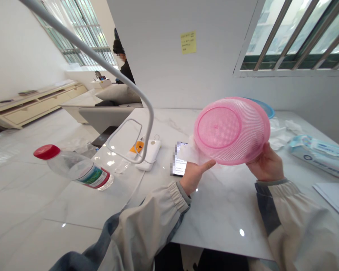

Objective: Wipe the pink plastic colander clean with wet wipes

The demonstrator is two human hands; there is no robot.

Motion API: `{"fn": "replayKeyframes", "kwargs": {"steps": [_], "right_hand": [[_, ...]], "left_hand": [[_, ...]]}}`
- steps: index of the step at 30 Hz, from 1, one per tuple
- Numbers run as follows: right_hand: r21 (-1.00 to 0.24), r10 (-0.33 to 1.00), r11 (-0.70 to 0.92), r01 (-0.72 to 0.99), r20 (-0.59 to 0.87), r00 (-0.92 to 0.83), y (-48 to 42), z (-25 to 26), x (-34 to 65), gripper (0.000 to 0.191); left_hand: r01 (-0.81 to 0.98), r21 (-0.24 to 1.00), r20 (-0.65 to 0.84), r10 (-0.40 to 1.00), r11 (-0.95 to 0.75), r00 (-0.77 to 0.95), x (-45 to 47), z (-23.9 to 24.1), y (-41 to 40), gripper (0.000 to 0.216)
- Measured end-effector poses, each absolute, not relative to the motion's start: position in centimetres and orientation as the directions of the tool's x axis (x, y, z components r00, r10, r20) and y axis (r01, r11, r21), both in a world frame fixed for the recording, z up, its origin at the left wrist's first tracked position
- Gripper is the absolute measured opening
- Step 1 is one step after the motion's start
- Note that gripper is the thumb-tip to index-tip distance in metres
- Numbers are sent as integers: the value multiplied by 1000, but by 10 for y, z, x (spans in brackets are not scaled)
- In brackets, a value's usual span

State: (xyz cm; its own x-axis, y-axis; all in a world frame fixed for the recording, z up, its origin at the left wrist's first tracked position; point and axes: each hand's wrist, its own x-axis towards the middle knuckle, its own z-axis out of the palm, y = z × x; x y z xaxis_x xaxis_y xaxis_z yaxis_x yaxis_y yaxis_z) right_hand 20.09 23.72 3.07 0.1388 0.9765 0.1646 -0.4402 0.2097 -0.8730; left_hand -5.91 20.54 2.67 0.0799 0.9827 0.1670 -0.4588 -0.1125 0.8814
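My right hand [265, 163] grips the rim of a pink perforated plastic basket [228, 130], which is tilted up with its round base toward me. My left hand [193, 177] is at the basket's lower left edge, with its thumb reaching to the rim. A white tissue [190, 152] bunches above that hand, and the fingers are hidden behind it. Both hands are above a white marble table [223, 210]. A phone [179, 160] lies partly hidden behind my left hand. A blue plastic basket [264, 107] shows behind the pink one.
A plastic water bottle [76, 169] with a red cap is at the left. A white device [148, 154] stands under a curved white lamp arm [101, 66]. A wet-wipes pack [319, 156] and crumpled tissues [279, 133] lie at the right. A seated person [124, 64] is in the background.
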Motion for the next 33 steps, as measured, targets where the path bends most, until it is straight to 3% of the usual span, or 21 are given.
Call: {"fn": "replayKeyframes", "kwargs": {"steps": [3, 8, 16, 21, 28, 33], "right_hand": [[-816, 971, 224, -533, 138, 197, 243, 33, 197, 16], [-702, 944, 235, -672, 1, 329, 249, 37, 185, 27], [-785, 893, 370, -497, 153, 424, 256, 36, 178, 27], [-827, 862, 293, -480, 12, 506, 256, 28, 182, 40], [-886, 907, 165, -433, -36, 419, 254, 27, 183, 36], [-910, 941, 20, -414, -123, 315, 252, 27, 185, 35]], "left_hand": [[-350, 913, 233, 972, -208, 31, -61, 30, 204, 97], [-209, 967, 159, 986, -147, 42, -64, 36, 197, 93], [-210, 961, 188, 982, -181, 15, -63, 41, 195, 90], [-243, 961, 136, 991, -133, -8, -62, 41, 195, 84], [-234, 966, 99, 993, -112, -65, -64, 44, 193, 77], [-234, 948, 185, 971, -217, -150, -63, 39, 200, 67]]}}
